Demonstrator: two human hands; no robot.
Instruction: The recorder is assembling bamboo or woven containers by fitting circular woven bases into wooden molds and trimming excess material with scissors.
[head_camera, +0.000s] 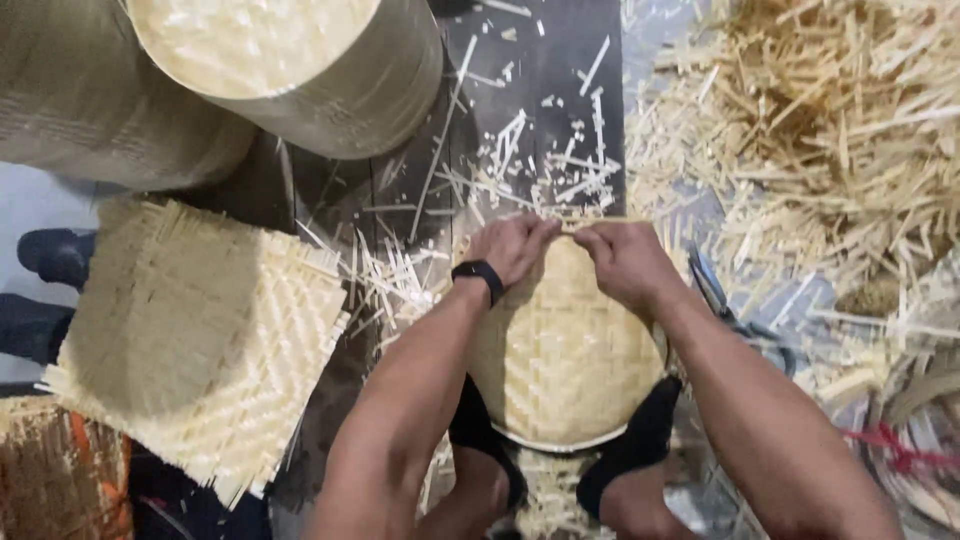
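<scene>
both hands meet at the far edge of a round woven bamboo tray (560, 350), which lies on the floor directly in front of the person, between their knees. the left hand (513, 247) is closed, its grip pinching the tray's far rim, fingers curled down over the weave. the right hand (625, 262) is closed the same way just beside it, its grip on the same rim, so that the two sets of fingertips nearly touch at the top of the tray. a black wristband (479, 276) sits on the left wrist. both forearms reach forward over the tray, and the near edge of the tray is held between two feet in black socks (640, 445).

to the left of the tray, close by, a stack of square woven bamboo mats (195, 335) rests with loose strip ends sticking out along its edges. beyond the mats, at the upper left, stand two large pale cylinders (300, 60), one partly in front of the other. short bamboo offcuts (545, 160) are scattered over the dark floor (400, 190) beyond the hands. a much thicker heap of bamboo strips (820, 130) fills the upper right. a pair of scissors (720, 295) lies just right of the right forearm. a dark shoe (55, 255) shows at the left edge.
</scene>
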